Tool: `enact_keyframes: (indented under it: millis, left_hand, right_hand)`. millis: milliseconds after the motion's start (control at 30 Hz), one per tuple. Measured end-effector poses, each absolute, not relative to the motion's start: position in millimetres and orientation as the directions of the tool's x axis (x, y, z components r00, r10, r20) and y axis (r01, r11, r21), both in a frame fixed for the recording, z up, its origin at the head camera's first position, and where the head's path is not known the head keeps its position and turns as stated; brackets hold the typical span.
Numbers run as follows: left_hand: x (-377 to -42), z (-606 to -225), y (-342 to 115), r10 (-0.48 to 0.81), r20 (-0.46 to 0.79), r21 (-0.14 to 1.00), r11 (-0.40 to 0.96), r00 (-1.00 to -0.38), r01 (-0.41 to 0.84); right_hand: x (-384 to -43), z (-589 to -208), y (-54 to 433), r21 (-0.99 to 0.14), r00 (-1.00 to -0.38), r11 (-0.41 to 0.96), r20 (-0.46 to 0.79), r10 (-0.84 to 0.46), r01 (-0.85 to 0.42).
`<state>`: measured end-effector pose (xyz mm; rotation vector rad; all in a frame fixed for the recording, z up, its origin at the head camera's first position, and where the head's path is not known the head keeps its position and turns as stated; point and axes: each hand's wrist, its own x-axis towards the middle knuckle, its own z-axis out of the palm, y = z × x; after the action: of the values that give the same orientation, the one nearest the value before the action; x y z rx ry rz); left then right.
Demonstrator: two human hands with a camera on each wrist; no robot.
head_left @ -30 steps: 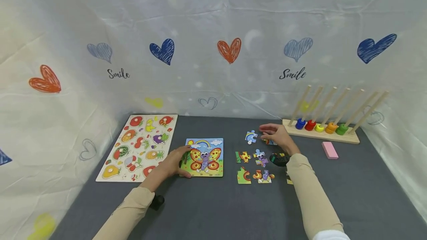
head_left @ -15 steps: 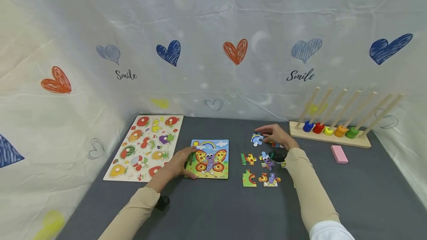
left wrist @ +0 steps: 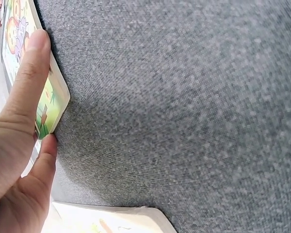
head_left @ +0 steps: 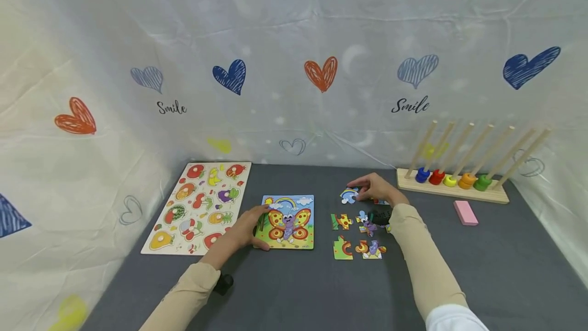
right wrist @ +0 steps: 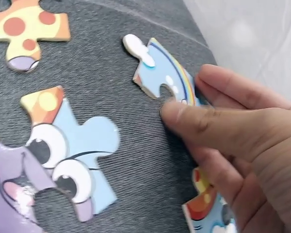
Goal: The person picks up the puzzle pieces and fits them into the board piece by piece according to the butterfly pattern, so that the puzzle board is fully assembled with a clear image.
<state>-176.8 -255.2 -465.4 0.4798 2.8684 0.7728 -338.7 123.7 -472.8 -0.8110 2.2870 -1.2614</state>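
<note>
My left hand (head_left: 245, 226) holds the left side of a square butterfly picture board (head_left: 294, 234); in the left wrist view its thumb (left wrist: 31, 68) lies along the board's edge and a finger touches near the corner. A rainbow jigsaw piece (right wrist: 155, 68) is pinched between thumb and fingers of my right hand (head_left: 376, 189), tilted in the right wrist view. Beside it lies a piece with the butterfly's eyes (right wrist: 99, 136), and another piece (right wrist: 200, 208) is partly hidden under the hand. Several loose jigsaw pieces (head_left: 342, 248) lie toward me, some covered by the right wrist.
A fruit puzzle board (head_left: 195, 208) lies at the left. At the back right stands a wooden peg rack (head_left: 452, 186) with coloured rings, and a pink block (head_left: 466, 213) lies in front of it. A white curtain with hearts (head_left: 320, 74) hangs behind the grey table (head_left: 294, 295).
My right hand has moved left from the piece beside it to the rainbow piece, which is now pinched and turned. The left hand stays at the butterfly board. The head view has shifted slightly.
</note>
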Motion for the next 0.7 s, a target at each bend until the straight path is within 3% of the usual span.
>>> enact_keyframes:
  millis: [167,467,700]
  left_hand:
    - [-176.5,-466.7,-256.2,0.347,-0.031,0.505,0.815,-0.937,0.285]
    - [-180.5,-465.8,-254.3,0.342,-0.055,0.502,0.822,-0.938,0.270]
    - [-178.0,-467.3,-254.8,0.335,-0.051,0.497,0.825,-0.941,0.267]
  right_hand:
    - [-336.4,-474.2,118.8,-0.818,-0.810,0.501,-0.077,-0.581,-0.281]
    - [-336.9,-467.5,126.4,-0.799,-0.789,0.524,-0.105,-0.606,-0.297]
    - [-336.7,-473.9,120.1,-0.770,-0.833,0.561,-0.071,-0.549,-0.305]
